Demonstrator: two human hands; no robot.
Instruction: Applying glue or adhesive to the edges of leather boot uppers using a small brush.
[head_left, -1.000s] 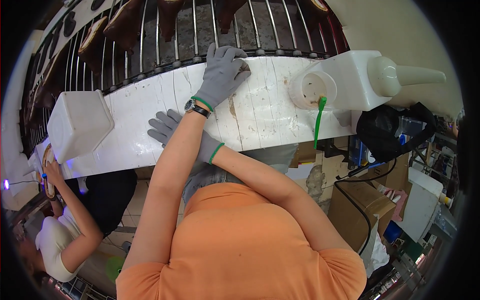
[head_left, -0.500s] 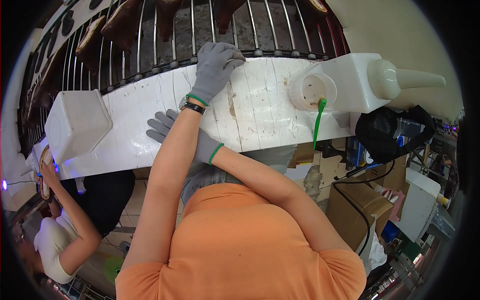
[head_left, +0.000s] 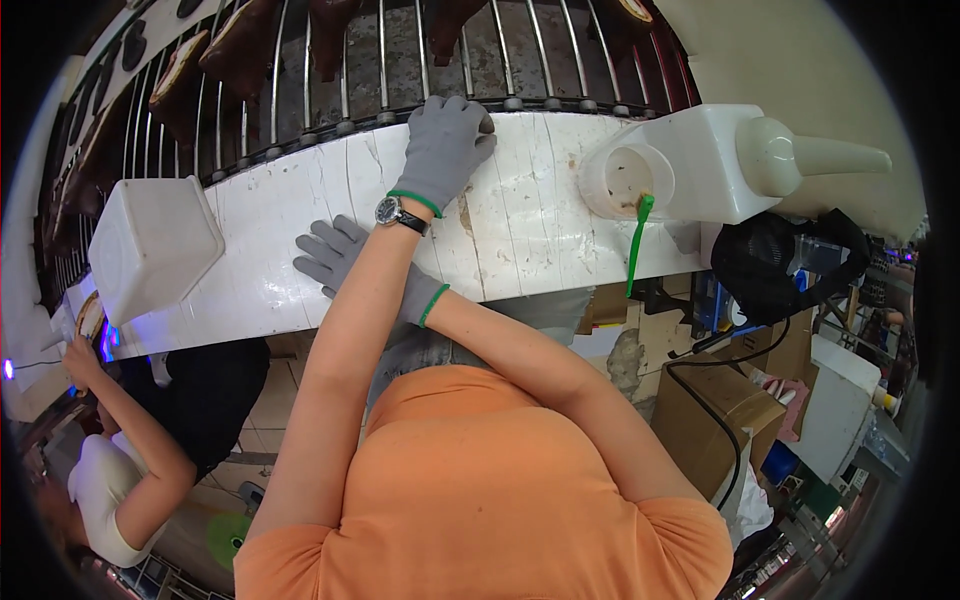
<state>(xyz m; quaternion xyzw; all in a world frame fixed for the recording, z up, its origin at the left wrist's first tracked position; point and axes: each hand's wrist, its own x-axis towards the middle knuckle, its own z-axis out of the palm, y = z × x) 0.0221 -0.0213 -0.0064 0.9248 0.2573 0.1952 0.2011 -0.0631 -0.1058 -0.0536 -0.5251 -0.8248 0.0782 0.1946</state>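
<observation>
My left hand (head_left: pixel 447 150), in a grey knit glove with a green cuff, rests at the far edge of the white worktop (head_left: pixel 530 230), beside a rack of metal rods. Its fingers are curled under, and whatever they may hold is hidden. A watch (head_left: pixel 390 209) sits on that wrist. Crossed beneath my left forearm, my right hand (head_left: pixel 336 252) lies on the worktop in a matching glove. Its fingers are spread, and part of the hand is covered by the left arm. Brown boot-like leather pieces (head_left: pixel 243 50) with pale edges stand on the metal rods (head_left: pixel 383 60) beyond.
A white plastic container (head_left: pixel 155 250) stands at the left. Toward the right are a translucent cup (head_left: pixel 600 185), a green-handled tool (head_left: pixel 636 245) and a white spouted container (head_left: pixel 710 160). A co-worker's hand (head_left: pixel 82 362) is at far left. Cardboard boxes (head_left: pixel 715 420) stand lower right.
My left hand has shifted slightly right and toward me, its fingers curling more. My right hand stays about where it was. The co-worker's hand at far left has moved a little.
</observation>
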